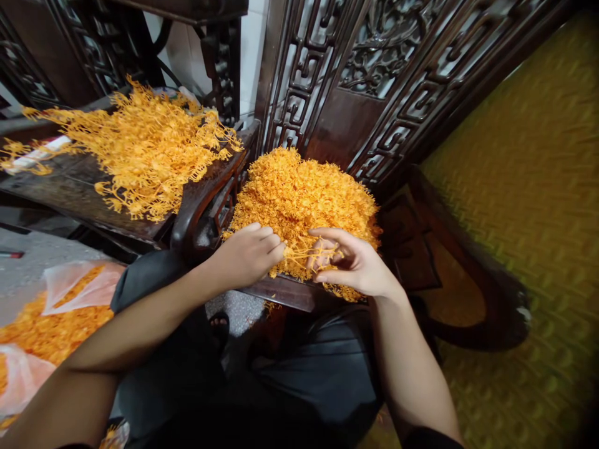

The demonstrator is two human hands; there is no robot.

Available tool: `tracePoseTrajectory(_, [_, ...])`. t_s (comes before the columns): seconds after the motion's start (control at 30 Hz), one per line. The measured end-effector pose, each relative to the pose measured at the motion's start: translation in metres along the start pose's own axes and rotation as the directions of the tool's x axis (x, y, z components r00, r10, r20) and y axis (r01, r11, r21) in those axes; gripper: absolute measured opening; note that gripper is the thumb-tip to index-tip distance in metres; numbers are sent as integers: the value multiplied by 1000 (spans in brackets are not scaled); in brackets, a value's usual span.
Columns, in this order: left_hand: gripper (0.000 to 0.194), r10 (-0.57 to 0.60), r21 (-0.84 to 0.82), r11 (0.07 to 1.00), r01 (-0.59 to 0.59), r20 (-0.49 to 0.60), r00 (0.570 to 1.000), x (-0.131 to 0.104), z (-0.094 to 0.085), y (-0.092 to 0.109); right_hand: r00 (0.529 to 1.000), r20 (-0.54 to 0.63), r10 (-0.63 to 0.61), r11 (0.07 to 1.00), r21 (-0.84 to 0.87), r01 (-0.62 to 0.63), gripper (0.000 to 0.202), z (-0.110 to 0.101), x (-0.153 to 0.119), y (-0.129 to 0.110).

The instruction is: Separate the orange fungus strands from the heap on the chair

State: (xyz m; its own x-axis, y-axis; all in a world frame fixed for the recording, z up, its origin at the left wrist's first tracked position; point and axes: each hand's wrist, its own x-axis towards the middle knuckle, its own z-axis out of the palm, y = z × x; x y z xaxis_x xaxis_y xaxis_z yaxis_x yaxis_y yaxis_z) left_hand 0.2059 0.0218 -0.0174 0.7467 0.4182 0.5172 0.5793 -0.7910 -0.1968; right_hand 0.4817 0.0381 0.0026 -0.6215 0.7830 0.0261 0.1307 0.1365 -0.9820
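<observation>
A large heap of orange-yellow plastic flower pieces (309,193) sits on a dark wooden chair seat, just beyond my hands. My left hand (253,254) is closed, its fingers pinching the end of a small orange sprig (299,252) in front of the heap. The sprig's branching tips reach across to my right hand (350,259), whose fingers are spread and curved around them, thumb apart from the fingers. Some of its fingertips are partly hidden behind the thin stems.
More orange stems (150,143) lie piled on a dark wooden side table (84,187) at the left. On the floor at lower left, plastic bags (84,284) hold orange pieces. The carved chair back (346,118) rises behind the heap; a curved armrest (496,312) stands right.
</observation>
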Motion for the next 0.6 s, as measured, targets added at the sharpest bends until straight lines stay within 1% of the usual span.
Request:
tracePoseTrajectory(0.07, [17,5,0,1000,-5,13,1000,0,0,0,1000,18,3,999,53,-4,68,2,1,-1])
tracePoseTrajectory(0.17, [19,15,0,1000,-15,44,999,1,-1,1,1000,-21,1,998,59,1,61,2,2,-2])
tracePoseTrajectory(0.27, [21,9,-4,1000,-8,80,997,2,-2,1,999,-47,-28,999,-25,27,62,1,2,-1])
tracePoseTrajectory(0.37, [21,-1,10,1000,0,96,995,3,-3,2,999,-31,-40,989,-142,35,66,1,3,0])
tracePoseTrajectory(0.5, [21,14,48,999,-17,68,998,4,-5,4,998,-30,-62,969,-243,53,64,3,4,2])
tracePoseTrajectory(0.6, [21,18,70,997,-22,60,998,6,-8,7,991,-53,-124,934,-344,99,58,3,5,3])
